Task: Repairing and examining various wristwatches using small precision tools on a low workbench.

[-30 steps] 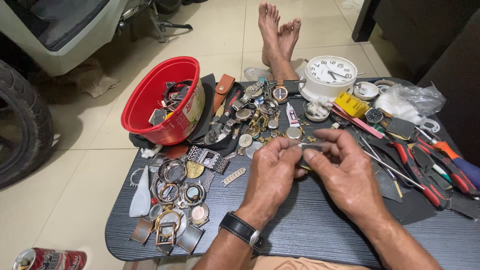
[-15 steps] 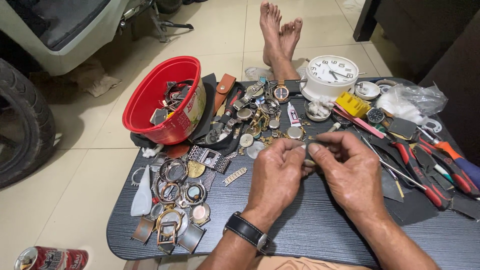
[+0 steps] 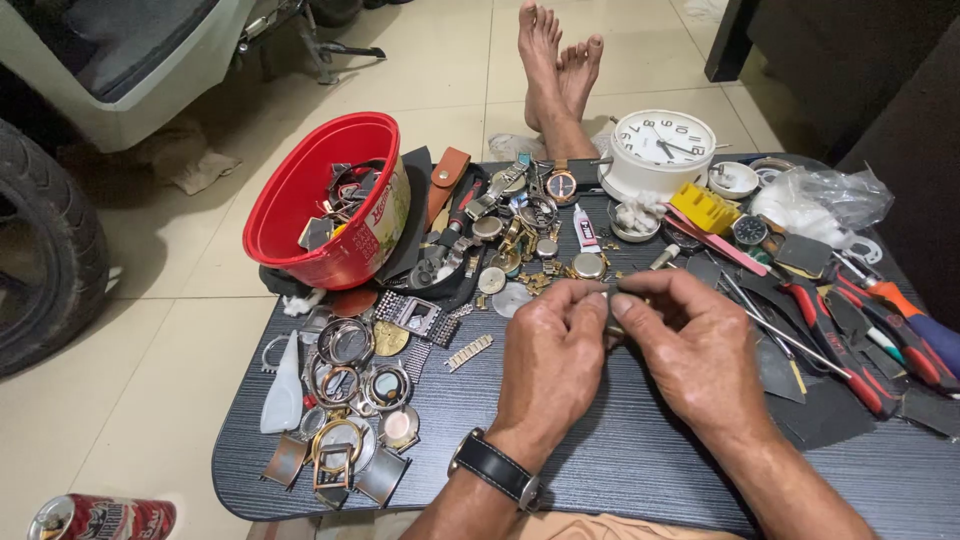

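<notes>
We work at the dark bench (image 3: 640, 450), taking the white alarm clock (image 3: 660, 150) as reference. Both hands meet just below the clock, near the bench's middle. Our left hand (image 3: 550, 365) and right hand (image 3: 700, 350) pinch a small metal watch part (image 3: 615, 312) between the fingertips (image 3: 592, 295); the part is mostly hidden. A wristwatch (image 3: 495, 468) sits on the left wrist. Left of the clock: a red bowl (image 3: 300, 200) of watch pieces. Right of it: red-handled pliers (image 3: 840, 340). Below-left: loose watch cases (image 3: 350, 385).
</notes>
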